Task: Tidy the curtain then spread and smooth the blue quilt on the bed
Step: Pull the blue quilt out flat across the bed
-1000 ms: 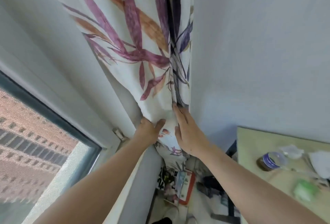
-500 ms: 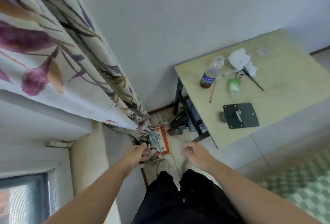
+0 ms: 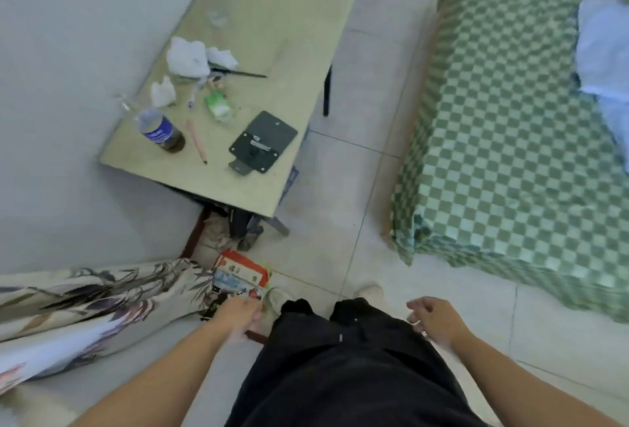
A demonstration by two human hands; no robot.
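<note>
Curtain (image 3: 102,294) cream, printed with dark grey and purple leaves; bed cover (image 3: 503,127) checked in green and pale green; quilt (image 3: 602,52) pale blue; table top (image 3: 272,18) pale yellow-green; bottle (image 3: 160,129) blue-labelled, dark liquid within; plate (image 3: 263,142) dark grey; trousers (image 3: 340,368) black; floor tiles (image 3: 374,86) off-white.

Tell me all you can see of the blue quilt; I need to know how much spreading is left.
The blue quilt looks like soft pale blue fabric, bunched in folds rather than spread flat. Only part shows, at the right edge of the view. It lies on the bed's green checked cover, which drapes over the near corner toward the floor. Neither the left hand nor the right hand touches it; both hang low near the person's legs, holding nothing.
</note>
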